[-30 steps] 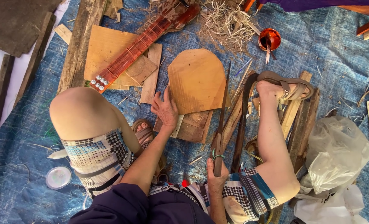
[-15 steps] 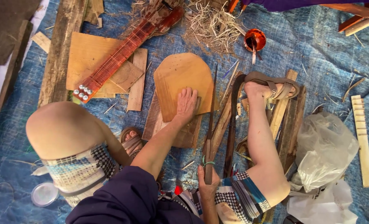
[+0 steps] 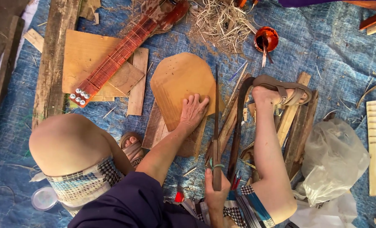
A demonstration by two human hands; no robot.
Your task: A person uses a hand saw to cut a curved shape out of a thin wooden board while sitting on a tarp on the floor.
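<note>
L hand (image 3: 193, 110) lay flat, fingers spread, palm down on the lower edge of a shield-shaped wood panel (image 3: 177, 82); the panel ran up and away from the fingertips, resting on dark boards (image 3: 158, 126) that showed just below-left of the wrist. R hand (image 3: 215, 190) was fisted round the handle of a long thin file (image 3: 216, 122), blade pointing straight away from the knuckles, running just beside the panel's R edge and close to the L hand's little-finger side; couldn't tell if blade touched the panel. Green band wrapped the handle just above the R fist. Beyond the file, on the far side from the L hand, a sandalled foot (image 3: 276, 95) pressed on a stack of wood slats (image 3: 295, 122). Up-left of the L hand: red stringed-instrument neck (image 3: 112, 63) w/ metal pegs, lying on plywood sheets (image 3: 84, 55). Well above the fingertips: pile of shavings (image 3: 219, 19) & a small red cup (image 3: 266, 39). Clear plastic bag (image 3: 333, 158) lay well R of the R hand. All on blue tarp (image 3: 344, 63).
</note>
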